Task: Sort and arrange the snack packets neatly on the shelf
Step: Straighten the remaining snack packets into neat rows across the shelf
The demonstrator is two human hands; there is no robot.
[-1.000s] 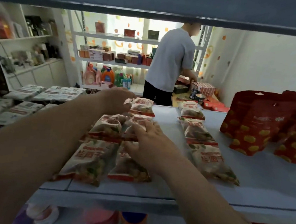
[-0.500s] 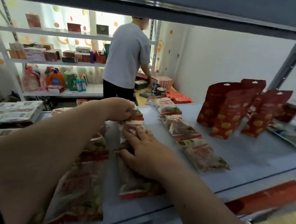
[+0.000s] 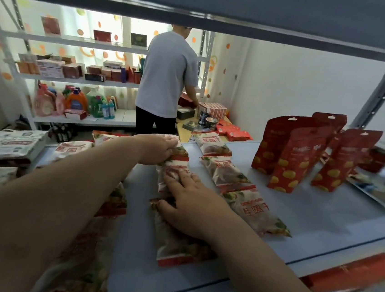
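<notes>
White and red snack packets lie in rows on the pale blue shelf (image 3: 321,221). My left hand (image 3: 160,149) grips the far packet (image 3: 181,155) of the middle row. My right hand (image 3: 194,205) lies flat with spread fingers across the middle packet (image 3: 172,172) and the near packet (image 3: 176,244) of that row. A tidy row of three packets (image 3: 231,173) runs to the right of my hands. More packets (image 3: 90,249) lie under my left forearm, partly hidden.
Red pouches with yellow dots (image 3: 297,152) stand at the right of the shelf, jars (image 3: 382,156) behind them. Flat white packs (image 3: 6,143) are stacked at the left. A person in a grey shirt (image 3: 168,76) stands at the far shelves. An upper shelf (image 3: 201,6) hangs overhead.
The view has swung left and closer. My left hand stays on the far packet; my right hand has slid slightly along the middle row, still pressing it flat.
</notes>
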